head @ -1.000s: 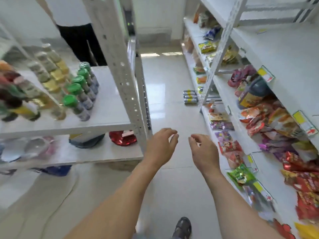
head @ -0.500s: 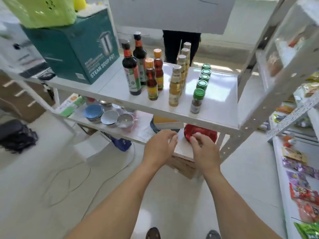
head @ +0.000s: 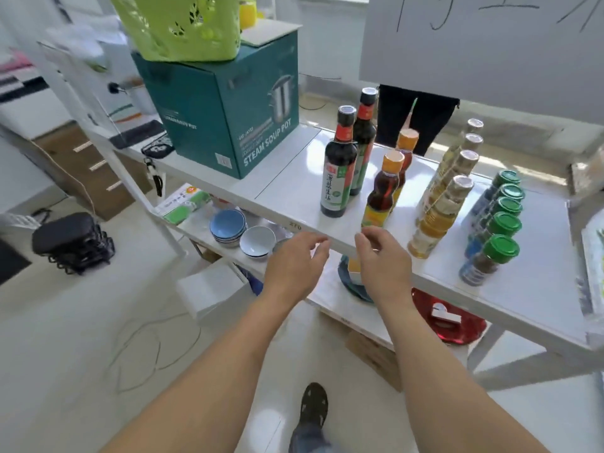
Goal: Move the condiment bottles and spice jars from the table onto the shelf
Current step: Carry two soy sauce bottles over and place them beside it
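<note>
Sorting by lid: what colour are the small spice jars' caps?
Green, on the small spice jars, clearest in the head view.

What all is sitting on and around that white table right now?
Dark sauce bottles: two, black with red necks, table middle.
Orange-capped bottles: two, amber-brown, right of the dark ones.
Silver-capped bottles: four in a row, pale yellow.
Green-lidded spice jars: five in a row, table's right side.
Steam soup pot box: one, teal, table's left.
Basket: one, lime green, on the box.
Bowls: blue stack and a white one, lower shelf.
Red item: one, lower shelf.
Left hand: empty, fingers loosely curled, at the table edge.
Right hand: empty, likewise.
</note>
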